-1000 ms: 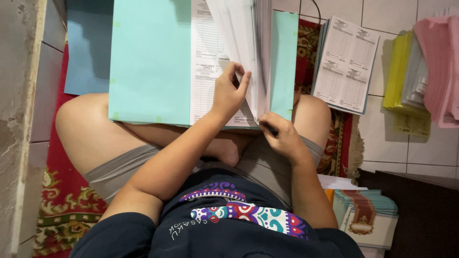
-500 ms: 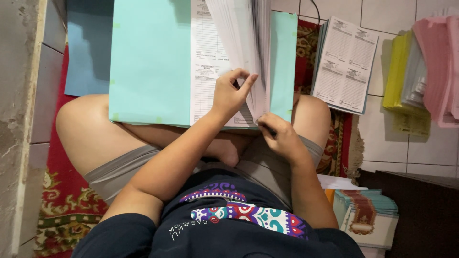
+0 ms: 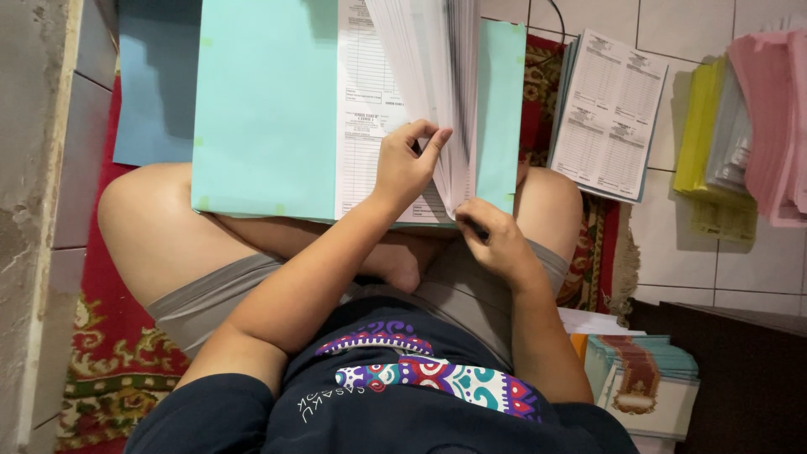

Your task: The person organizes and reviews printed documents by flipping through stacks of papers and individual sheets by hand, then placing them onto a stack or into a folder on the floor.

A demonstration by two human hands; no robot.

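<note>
A thick pad of printed forms with a light teal cover [image 3: 261, 109] lies open across my crossed legs. My left hand [image 3: 405, 166] rests on the flat printed page [image 3: 363, 109], and its thumb and fingers pinch the edge of the raised pages [image 3: 429, 76]. My right hand [image 3: 496, 240] sits at the pad's lower right corner, closed on a dark pen whose tip barely shows, pressing against the lower edge of the sheets. The right flap of the cover [image 3: 500, 109] stands behind the fanned pages.
A second pad of printed forms [image 3: 609, 113] lies on the white tiled floor to the right, beside stacks of yellow paper [image 3: 706, 134] and pink paper [image 3: 769, 126]. Teal booklets [image 3: 647, 378] lie near my right hip beside dark furniture [image 3: 740, 378]. A red patterned rug [image 3: 101, 370] is under me; a concrete wall [image 3: 29, 227] runs along the left.
My left hand's fingers have shifted slightly on the edge of the raised pages. My right hand and the pad stay where they were.
</note>
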